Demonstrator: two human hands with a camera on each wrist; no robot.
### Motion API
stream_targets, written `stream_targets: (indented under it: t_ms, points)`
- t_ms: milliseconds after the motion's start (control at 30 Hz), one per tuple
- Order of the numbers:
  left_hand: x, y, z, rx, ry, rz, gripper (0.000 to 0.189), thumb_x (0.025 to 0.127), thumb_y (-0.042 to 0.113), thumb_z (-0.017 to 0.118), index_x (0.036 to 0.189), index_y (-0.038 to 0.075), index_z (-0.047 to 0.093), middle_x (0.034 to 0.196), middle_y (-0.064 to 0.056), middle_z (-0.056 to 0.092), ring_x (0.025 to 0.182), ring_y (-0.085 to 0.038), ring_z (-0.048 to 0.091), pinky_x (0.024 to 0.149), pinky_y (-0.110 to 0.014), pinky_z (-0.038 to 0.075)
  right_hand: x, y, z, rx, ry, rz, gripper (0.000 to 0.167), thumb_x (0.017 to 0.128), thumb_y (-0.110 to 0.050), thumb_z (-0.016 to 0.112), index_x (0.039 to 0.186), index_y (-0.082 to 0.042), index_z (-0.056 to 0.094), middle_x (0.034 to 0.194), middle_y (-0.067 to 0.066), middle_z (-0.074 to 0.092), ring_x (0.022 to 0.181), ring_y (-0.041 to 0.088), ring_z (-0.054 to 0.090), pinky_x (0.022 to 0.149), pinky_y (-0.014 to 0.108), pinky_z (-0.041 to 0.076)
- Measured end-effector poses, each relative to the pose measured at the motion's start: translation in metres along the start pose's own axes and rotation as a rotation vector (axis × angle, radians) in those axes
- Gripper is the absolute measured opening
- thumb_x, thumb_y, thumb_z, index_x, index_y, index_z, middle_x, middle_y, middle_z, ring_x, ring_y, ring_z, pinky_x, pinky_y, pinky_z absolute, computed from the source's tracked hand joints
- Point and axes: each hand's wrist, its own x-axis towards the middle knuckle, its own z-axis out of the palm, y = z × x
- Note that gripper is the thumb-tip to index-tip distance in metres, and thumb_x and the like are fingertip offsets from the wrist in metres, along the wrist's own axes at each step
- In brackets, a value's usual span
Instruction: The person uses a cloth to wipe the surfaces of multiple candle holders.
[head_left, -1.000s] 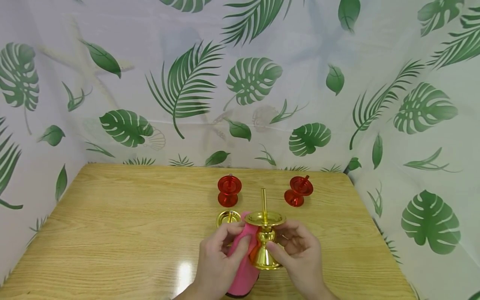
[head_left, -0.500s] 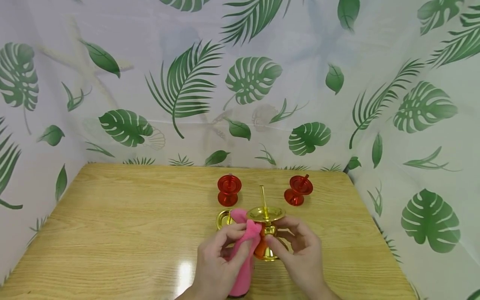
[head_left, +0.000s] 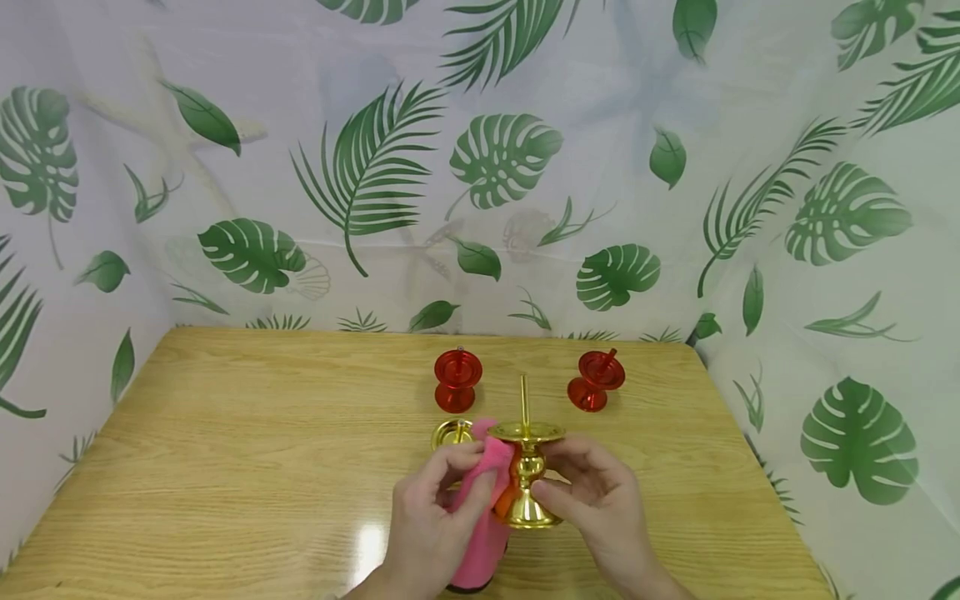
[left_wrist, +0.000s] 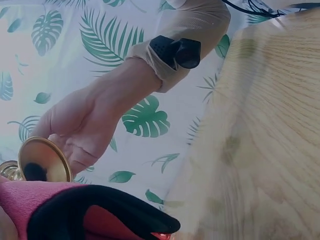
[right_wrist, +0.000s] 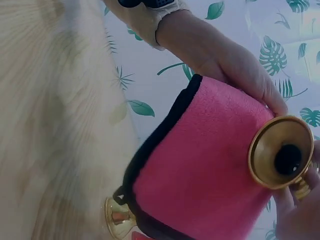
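Note:
Between the two hands, above the table, stands a gold candle holder (head_left: 529,510) with a round dish and a thin upright post. My right hand (head_left: 603,512) pinches its stem from the right, thumb in front. My left hand (head_left: 429,521) holds a folded pink cloth (head_left: 480,554) with a dark edge, pinched between thumb and fingers against the holder's left side. An orange patch of reflection shows there on the gold. In the right wrist view, the cloth (right_wrist: 200,160) hangs wide beside the holder's hollow base (right_wrist: 262,150); the left wrist view shows the right palm (left_wrist: 82,122) behind that base.
A second gold candle holder (head_left: 444,435) stands just behind the left hand, partly covered. Farther back are two red candle holders, one (head_left: 455,396) near the middle and one (head_left: 588,396) to the right. A leaf-printed sheet (head_left: 405,292) encloses the wooden table (head_left: 262,467).
The gold candle holder tilted and rose slightly half a second ago, and is nearly upright now. The pink cloth has shifted and bunched against its stem. Both hands keep their holds.

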Motion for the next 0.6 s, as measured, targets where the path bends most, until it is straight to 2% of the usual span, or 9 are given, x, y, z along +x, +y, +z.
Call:
stream_targets:
  t_ms: [133, 200, 267, 367, 500, 600]
  points:
    - [-0.002, -0.003, 0.000, 0.001, -0.027, -0.032, 0.015, 0.092, -0.009, 0.072, 0.101, 0.002, 0.069, 0.109, -0.022, 0.078, 0.096, -0.009, 0.077, 0.070, -0.020, 0.064, 0.000, -0.003, 0.006, -0.163, 0.108, 0.064, 0.032, 0.088, 0.020, 0.070, 0.116, 0.005, 0.066, 0.116, -0.003, 0.075, 0.106, 0.009, 0.075, 0.083, 0.026, 0.065]
    - [-0.002, -0.003, 0.000, 0.004, -0.031, -0.042, 0.015, 0.092, -0.008, 0.073, 0.102, 0.003, 0.069, 0.110, -0.022, 0.078, 0.096, -0.008, 0.077, 0.068, -0.020, 0.064, 0.001, -0.005, 0.010, -0.216, 0.165, 0.113, 0.031, 0.086, 0.019, 0.074, 0.113, 0.010, 0.061, 0.112, -0.003, 0.075, 0.104, 0.010, 0.076, 0.082, 0.027, 0.066]
    - [-0.003, -0.003, 0.000, 0.001, -0.027, -0.041, 0.016, 0.092, -0.008, 0.073, 0.102, 0.003, 0.069, 0.111, -0.021, 0.078, 0.095, -0.008, 0.077, 0.067, -0.020, 0.064, 0.002, -0.007, 0.012, -0.224, 0.223, 0.186, 0.035, 0.083, 0.018, 0.077, 0.110, 0.009, 0.057, 0.110, -0.004, 0.077, 0.102, 0.012, 0.077, 0.082, 0.029, 0.066]
    - [-0.003, -0.001, 0.000, 0.003, -0.010, -0.012, 0.018, 0.090, -0.010, 0.074, 0.103, 0.003, 0.071, 0.110, -0.021, 0.078, 0.095, -0.008, 0.077, 0.066, -0.020, 0.063, 0.005, -0.012, 0.012, -0.200, 0.278, 0.311, 0.046, 0.081, 0.016, 0.080, 0.113, 0.001, 0.051, 0.108, -0.005, 0.080, 0.100, 0.013, 0.078, 0.083, 0.029, 0.066]
    - [-0.003, -0.002, -0.001, 0.020, 0.006, 0.030, 0.022, 0.088, -0.011, 0.075, 0.105, 0.003, 0.072, 0.109, -0.021, 0.079, 0.093, -0.008, 0.078, 0.064, -0.019, 0.063, 0.007, -0.017, 0.009, -0.178, 0.273, 0.401, 0.057, 0.082, 0.013, 0.080, 0.128, -0.006, 0.051, 0.108, -0.006, 0.081, 0.102, 0.012, 0.077, 0.086, 0.029, 0.066]
    - [-0.003, -0.002, -0.001, 0.012, -0.012, 0.006, 0.022, 0.089, -0.010, 0.075, 0.106, 0.004, 0.072, 0.108, -0.019, 0.079, 0.092, -0.006, 0.077, 0.063, -0.018, 0.062, 0.009, -0.018, 0.007, -0.175, 0.235, 0.404, 0.063, 0.084, 0.011, 0.079, 0.139, -0.007, 0.054, 0.108, -0.006, 0.080, 0.103, 0.012, 0.077, 0.087, 0.029, 0.066]
